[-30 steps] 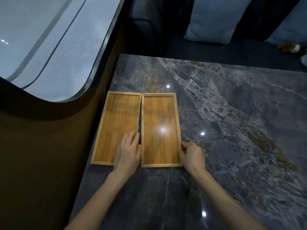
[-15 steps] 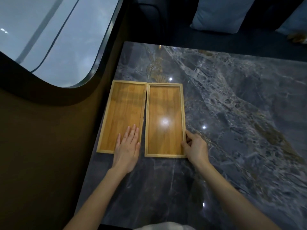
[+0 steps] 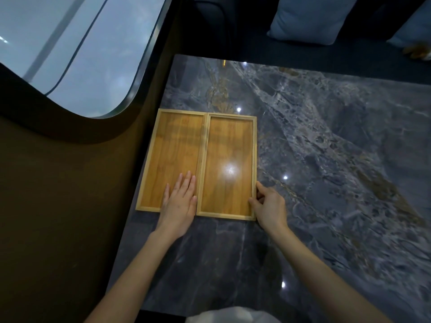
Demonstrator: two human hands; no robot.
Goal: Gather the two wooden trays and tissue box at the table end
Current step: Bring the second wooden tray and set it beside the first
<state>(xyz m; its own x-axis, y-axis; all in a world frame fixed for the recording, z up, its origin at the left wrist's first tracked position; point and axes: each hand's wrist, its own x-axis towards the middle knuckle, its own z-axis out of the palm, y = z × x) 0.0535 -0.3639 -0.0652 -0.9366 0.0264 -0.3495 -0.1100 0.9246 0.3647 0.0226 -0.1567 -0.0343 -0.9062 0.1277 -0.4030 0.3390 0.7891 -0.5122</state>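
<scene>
Two long wooden trays lie side by side, rims touching, at the left end of the marble table (image 3: 326, 159). My left hand (image 3: 179, 206) rests flat, fingers together, on the near floor of the left tray (image 3: 172, 145). My right hand (image 3: 268, 206) presses its fingertips against the outer near rim of the right tray (image 3: 229, 145). No tissue box is in view.
The table's left edge runs along a brown wall panel (image 3: 70, 206) under a curved window (image 3: 81, 50). Beyond the far edge is a dark seat with a blue cushion (image 3: 307, 17). A white cloth (image 3: 228, 317) shows at the bottom edge.
The two trays have closed up, so their long rims now meet along the whole length. My left hand has slid onto the left tray's floor; the right stays at the right tray's rim.
</scene>
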